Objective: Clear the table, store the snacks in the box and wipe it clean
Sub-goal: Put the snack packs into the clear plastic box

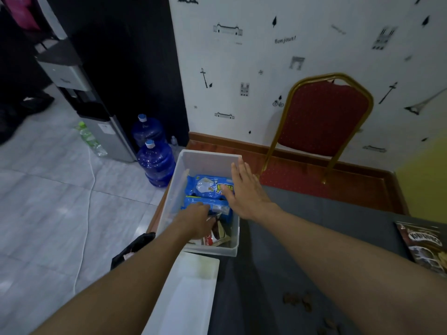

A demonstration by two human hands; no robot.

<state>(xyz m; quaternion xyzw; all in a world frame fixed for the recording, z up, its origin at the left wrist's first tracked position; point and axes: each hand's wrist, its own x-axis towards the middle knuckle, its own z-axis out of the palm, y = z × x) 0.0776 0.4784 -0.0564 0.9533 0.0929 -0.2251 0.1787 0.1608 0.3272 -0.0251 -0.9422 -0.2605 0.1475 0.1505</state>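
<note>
Two loose ends lay nearest you: crumbs [298, 301] on the table [314, 213], well back from your right fingers, and the lid [191, 293], flat just behind your left wrist. Dragging an arm back carelessly could have smeared the crumbs wider or knocked the lid off the edge. Far right of your right fingers, the bag [425, 245] waited on the table, easy to overlook.

Your left hand [196, 221] was down inside the box [208, 158], fingers curled among the packs [208, 187]. I could not tell whether they pinched one, since the knuckles hid the tips. Your right hand [244, 189] hovered flat above the box's right rim, fingers straight and slightly spread, holding nothing.

The snacks lay under and between both sets of fingers, piled unevenly, blue ones uppermost. Pressing down hard could have crushed them.

The box sat at the table's left edge. A leftward push from your right fingers could have tipped it to the floor [60, 213], toward the jugs [156, 163] beyond your left fingertips.
</note>
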